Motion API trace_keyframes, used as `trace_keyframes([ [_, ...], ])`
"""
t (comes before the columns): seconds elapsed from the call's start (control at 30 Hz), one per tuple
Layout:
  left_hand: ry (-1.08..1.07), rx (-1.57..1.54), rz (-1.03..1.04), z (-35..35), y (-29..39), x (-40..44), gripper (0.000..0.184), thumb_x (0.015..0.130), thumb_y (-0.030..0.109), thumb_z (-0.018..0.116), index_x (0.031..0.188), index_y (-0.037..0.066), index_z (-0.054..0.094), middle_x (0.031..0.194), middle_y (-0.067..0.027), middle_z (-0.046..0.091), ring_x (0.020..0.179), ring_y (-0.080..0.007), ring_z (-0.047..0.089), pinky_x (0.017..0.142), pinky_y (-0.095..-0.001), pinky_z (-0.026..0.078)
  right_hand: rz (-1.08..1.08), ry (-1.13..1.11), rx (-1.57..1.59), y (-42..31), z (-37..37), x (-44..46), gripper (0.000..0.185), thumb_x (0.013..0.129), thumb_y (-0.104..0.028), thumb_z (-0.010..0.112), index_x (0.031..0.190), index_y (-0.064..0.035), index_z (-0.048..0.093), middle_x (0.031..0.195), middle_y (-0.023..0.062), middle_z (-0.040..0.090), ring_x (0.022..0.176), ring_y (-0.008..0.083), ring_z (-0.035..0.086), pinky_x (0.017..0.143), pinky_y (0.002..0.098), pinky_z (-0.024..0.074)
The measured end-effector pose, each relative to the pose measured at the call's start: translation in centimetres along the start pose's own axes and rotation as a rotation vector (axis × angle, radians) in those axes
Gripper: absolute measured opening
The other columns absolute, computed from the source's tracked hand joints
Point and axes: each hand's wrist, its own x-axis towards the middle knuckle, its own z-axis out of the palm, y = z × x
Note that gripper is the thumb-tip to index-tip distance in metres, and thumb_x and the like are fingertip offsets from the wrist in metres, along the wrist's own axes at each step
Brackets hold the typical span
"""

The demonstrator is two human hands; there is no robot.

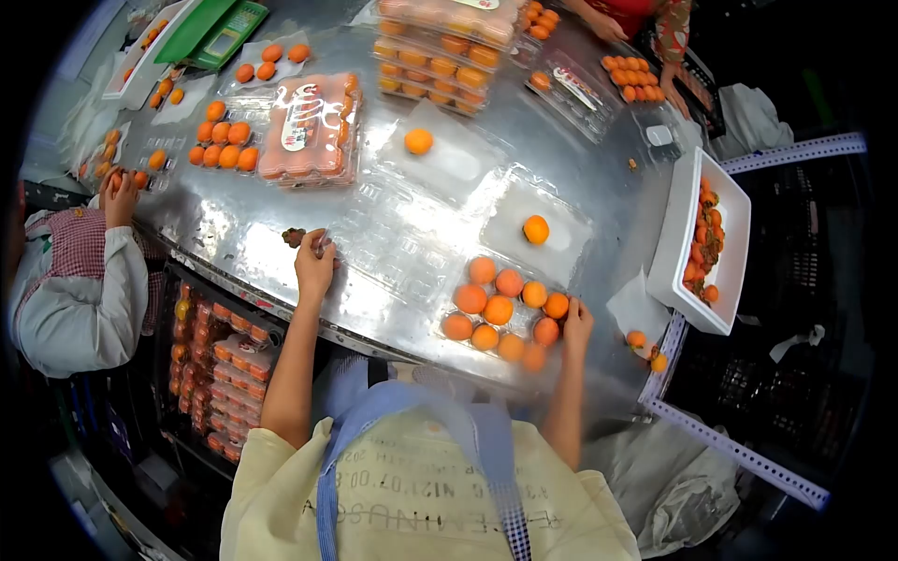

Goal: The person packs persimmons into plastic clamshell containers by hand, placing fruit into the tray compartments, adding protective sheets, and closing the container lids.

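My left hand (314,266) is at the table's near edge, its fingers closed around something small and dark that I cannot make out, beside some brown stem bits (294,237). On the right, my right hand (578,323) touches the right side of a clear tray filled with several orange fruits (499,309); its fingers are bent against the outermost fruit, and the grip is partly hidden. Behind that tray, a single orange fruit (536,229) lies on a clear plastic lid. Another single fruit (418,141) rests on a second lid farther back.
Closed fruit packs (309,131) and a taller stack (440,56) stand farther back. A white foam box (732,280) of fruit sits at the right. One co-worker (79,271) is at the left; another's arm (671,47) reaches in at the back right.
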Motion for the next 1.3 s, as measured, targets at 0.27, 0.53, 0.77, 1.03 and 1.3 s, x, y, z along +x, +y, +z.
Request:
trace_keyframes([
  [0.27, -0.180, -0.018, 0.039, -0.2, -0.7, 3.2, 0.025, 0.085, 0.015, 0.059, 0.105, 0.000, 0.061, 0.081, -0.0065, 0.062, 0.063, -0.0119, 0.060, 0.051, -0.0238, 0.047, -0.369, -0.188, -0.038, -12.9, 8.1, -4.4, 0.034, 0.088, -0.023, 0.054, 0.112, 0.0024, 0.055, 0.094, 0.0164, 0.063, 0.088, 0.0249, 0.062, 0.079, 0.0341, 0.0477],
  [0.53, -0.258, -0.255, -0.113, -0.6, 2.7, -0.6, 0.019, 0.087, 0.006, 0.054, 0.104, -0.002, 0.057, 0.088, -0.0071, 0.064, 0.065, -0.0082, 0.057, 0.051, -0.0212, 0.049, 0.079, -0.421, 0.086, -12.9, 18.3, 0.3, 0.053, 0.086, -0.035, 0.058, 0.115, 0.0085, 0.051, 0.086, 0.0178, 0.063, 0.076, 0.0205, 0.063, 0.065, 0.0309, 0.0499],
  [0.77, -0.226, -0.324, -0.027, -1.5, 5.2, -5.3, 0.022, 0.089, 0.007, 0.050, 0.108, -0.004, 0.054, 0.095, -0.0126, 0.063, 0.066, -0.0121, 0.060, 0.050, -0.0232, 0.051, 0.117, -0.451, 0.165, -15.9, 16.8, -1.2, 0.049, 0.092, -0.034, 0.050, 0.119, 0.0058, 0.042, 0.104, 0.0179, 0.059, 0.081, 0.0234, 0.062, 0.063, 0.0340, 0.0521],
  [1.03, -0.363, -0.299, 0.025, -1.9, 8.7, -9.5, 0.018, 0.090, 0.007, 0.052, 0.106, -0.002, 0.053, 0.098, -0.0100, 0.060, 0.073, -0.0107, 0.059, 0.059, -0.0228, 0.051, 0.157, -0.433, 0.384, -15.8, 13.2, -2.6, 0.027, 0.093, -0.019, 0.043, 0.114, -0.0009, 0.042, 0.102, 0.0165, 0.062, 0.071, 0.0242, 0.063, 0.056, 0.0330, 0.0525],
  [1.3, -0.572, -0.365, -0.102, 4.2, 6.8, -9.2, 0.039, 0.096, 0.032, 0.043, 0.115, -0.001, 0.049, 0.105, -0.0151, 0.058, 0.083, -0.0198, 0.060, 0.068, -0.0299, 0.051, 0.151, -0.295, 0.463, -12.6, 3.8, -1.7, 0.027, 0.093, -0.018, 0.045, 0.116, -0.0034, 0.042, 0.098, 0.0157, 0.063, 0.056, 0.0185, 0.058, 0.048, 0.0277, 0.0480],
])
